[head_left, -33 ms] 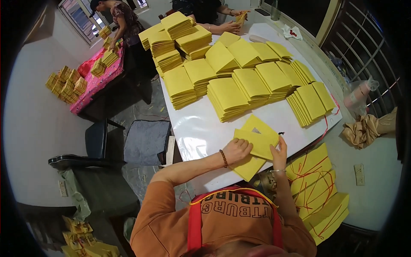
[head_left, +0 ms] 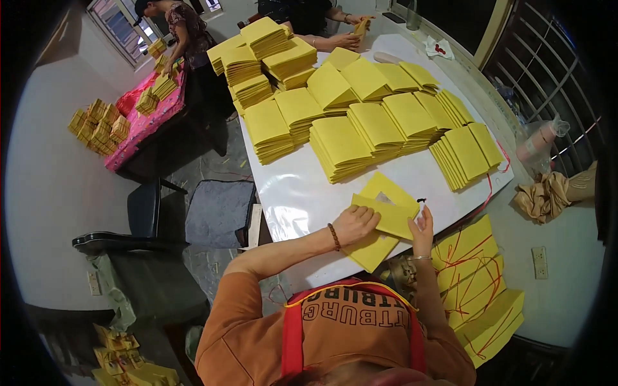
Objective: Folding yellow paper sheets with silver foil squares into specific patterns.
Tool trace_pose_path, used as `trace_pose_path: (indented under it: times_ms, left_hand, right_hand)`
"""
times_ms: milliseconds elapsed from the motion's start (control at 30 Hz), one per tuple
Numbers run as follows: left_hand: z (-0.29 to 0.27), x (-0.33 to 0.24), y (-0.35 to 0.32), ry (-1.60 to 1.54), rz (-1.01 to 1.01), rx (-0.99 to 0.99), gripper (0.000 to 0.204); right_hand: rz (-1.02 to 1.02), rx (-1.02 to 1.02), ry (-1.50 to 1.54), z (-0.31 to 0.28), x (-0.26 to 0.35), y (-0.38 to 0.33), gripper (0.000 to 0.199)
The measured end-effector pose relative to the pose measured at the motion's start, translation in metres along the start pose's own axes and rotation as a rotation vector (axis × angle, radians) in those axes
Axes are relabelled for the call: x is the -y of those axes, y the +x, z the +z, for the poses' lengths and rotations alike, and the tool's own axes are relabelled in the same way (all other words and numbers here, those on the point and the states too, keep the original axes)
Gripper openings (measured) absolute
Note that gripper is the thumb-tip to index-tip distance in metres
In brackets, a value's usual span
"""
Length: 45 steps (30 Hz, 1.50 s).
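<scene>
In front of me a folded yellow paper sheet (head_left: 393, 217) lies across another yellow sheet (head_left: 371, 253) at the near edge of the white table. My left hand (head_left: 358, 225) is closed over the folded sheet's left part, its knuckles up. At the right end of that sheet, my right hand (head_left: 421, 233) pinches the edge between thumb and fingers. Beneath and beyond the fold, a yellow sheet with a grey patch (head_left: 385, 197) shows partly. A small black-and-white thing (head_left: 421, 201) is just past my right fingertips; its kind is unclear.
Stacks of folded yellow paper (head_left: 341, 148) cover the table's far part. Yellow sheets with red strings (head_left: 473, 270) lie low on my right. A grey-cushioned seat (head_left: 220, 212) stands left of the table. Two people work beyond, one at a pink-covered table (head_left: 132, 132).
My right hand has shifted very slightly to the right and toward me, baring a bit of white by its fingertips. My left hand stays on the folded sheet.
</scene>
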<state>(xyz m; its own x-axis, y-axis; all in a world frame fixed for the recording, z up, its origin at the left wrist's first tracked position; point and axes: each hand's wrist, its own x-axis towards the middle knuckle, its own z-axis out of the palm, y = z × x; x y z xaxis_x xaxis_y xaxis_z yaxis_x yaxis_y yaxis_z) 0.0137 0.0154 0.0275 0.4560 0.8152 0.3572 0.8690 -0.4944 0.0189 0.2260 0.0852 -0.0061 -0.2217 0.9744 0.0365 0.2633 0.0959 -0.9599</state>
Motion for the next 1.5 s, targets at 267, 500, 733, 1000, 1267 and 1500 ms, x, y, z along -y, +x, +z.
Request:
trace_pose_path:
  times_ms: [267,500,733,1000,1267,1500]
  left_hand:
    - [-0.021,-0.012,0.052,-0.100,0.140,-0.178,0.042]
    - [-0.020,-0.018,0.089,0.023,-0.062,-0.213,0.052]
    - [0.009,-0.034,0.069,-0.025,-0.165,-0.072,0.049]
    - [0.029,-0.032,0.032,-0.112,-0.267,-0.017,0.039]
    - [0.041,-0.045,0.016,-0.176,-0.337,-0.077,0.026]
    - [0.034,-0.036,0.001,-0.152,-0.416,-0.132,0.031]
  right_hand:
    - [0.348,0.097,0.742,-0.062,0.040,-0.002,0.052]
    - [0.083,-0.117,0.669,-0.122,0.047,0.050,0.033]
    - [0.026,-0.492,0.675,-0.159,-0.001,0.171,0.036]
    - [0.128,-0.592,0.373,-0.140,-0.041,0.223,0.035]
    - [0.175,-0.369,0.118,-0.164,-0.094,0.222,0.039]
    - [0.211,-0.158,-0.282,-0.162,-0.074,0.222,0.040]
